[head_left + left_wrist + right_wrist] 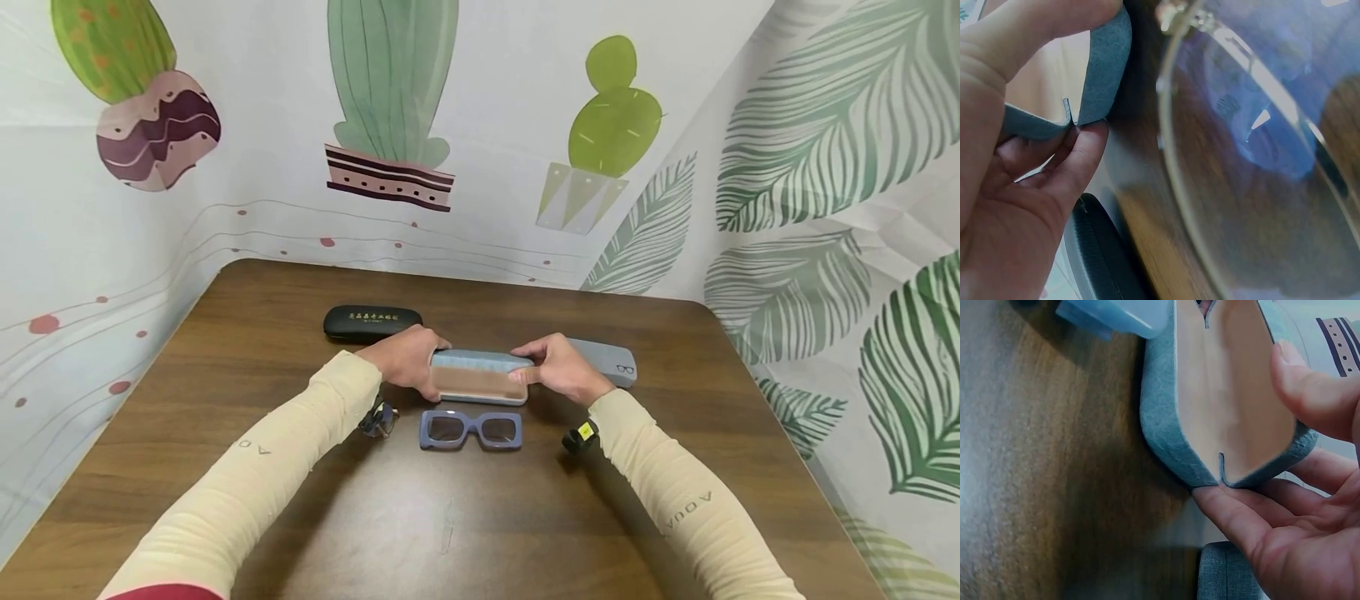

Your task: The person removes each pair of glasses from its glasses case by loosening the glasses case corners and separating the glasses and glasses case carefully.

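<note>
A blue-grey glasses case [480, 377] with a tan lining stands open between both hands, at mid-table. My left hand [408, 358] grips its left end; in the left wrist view the thumb lies over the rim and fingers sit at the hinge notch. On the right end my right hand [558, 367] holds it the same way, the thumb [1310, 387] against the lid edge. Just in front of the case lie thick blue-framed glasses [471, 430]. Metal-rimmed glasses [1169, 125] loom close in the left wrist view, beside the left hand.
Behind the left hand lies a black glasses case [371, 321] with gold lettering. A grey glasses case [611, 362] with a small glasses print is partly hidden behind the right hand. The brown wooden table [450, 533] meets a patterned cloth backdrop [495, 233] at its far edge.
</note>
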The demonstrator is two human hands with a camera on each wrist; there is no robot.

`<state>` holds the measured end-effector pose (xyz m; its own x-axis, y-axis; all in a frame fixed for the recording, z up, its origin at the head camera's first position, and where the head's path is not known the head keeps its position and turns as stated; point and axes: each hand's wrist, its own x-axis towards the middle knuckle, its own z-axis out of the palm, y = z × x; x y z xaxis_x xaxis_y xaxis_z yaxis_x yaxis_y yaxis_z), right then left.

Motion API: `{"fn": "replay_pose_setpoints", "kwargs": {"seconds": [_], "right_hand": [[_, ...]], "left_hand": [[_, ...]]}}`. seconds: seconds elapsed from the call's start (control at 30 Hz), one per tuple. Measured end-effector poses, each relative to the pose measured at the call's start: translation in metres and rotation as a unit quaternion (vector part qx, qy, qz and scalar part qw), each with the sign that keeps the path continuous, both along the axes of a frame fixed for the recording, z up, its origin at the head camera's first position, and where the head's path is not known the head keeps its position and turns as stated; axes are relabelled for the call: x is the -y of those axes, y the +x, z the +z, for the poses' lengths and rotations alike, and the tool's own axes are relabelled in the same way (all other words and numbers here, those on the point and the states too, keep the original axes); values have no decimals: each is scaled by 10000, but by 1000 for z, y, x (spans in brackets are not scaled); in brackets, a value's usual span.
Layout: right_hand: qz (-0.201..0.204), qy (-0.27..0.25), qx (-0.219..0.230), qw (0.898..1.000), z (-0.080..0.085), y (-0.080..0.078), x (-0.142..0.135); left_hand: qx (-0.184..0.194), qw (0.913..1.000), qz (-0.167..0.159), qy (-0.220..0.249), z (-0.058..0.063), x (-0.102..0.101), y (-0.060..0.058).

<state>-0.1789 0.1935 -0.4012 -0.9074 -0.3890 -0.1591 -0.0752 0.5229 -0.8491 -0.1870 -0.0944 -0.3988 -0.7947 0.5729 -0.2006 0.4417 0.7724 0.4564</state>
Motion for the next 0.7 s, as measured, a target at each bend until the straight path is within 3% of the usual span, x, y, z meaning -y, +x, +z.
{"fn": "replay_pose_setpoints", "kwargs": {"seconds": [0.47, 0.7], "right_hand": [[27, 223, -176, 9996, -4, 6, 1], [-83, 454, -571, 9973, -5, 12, 4]], "left_hand": [[172, 9994, -161, 234, 3, 3, 4], [257, 9995, -20, 161, 5, 3, 3]]}}
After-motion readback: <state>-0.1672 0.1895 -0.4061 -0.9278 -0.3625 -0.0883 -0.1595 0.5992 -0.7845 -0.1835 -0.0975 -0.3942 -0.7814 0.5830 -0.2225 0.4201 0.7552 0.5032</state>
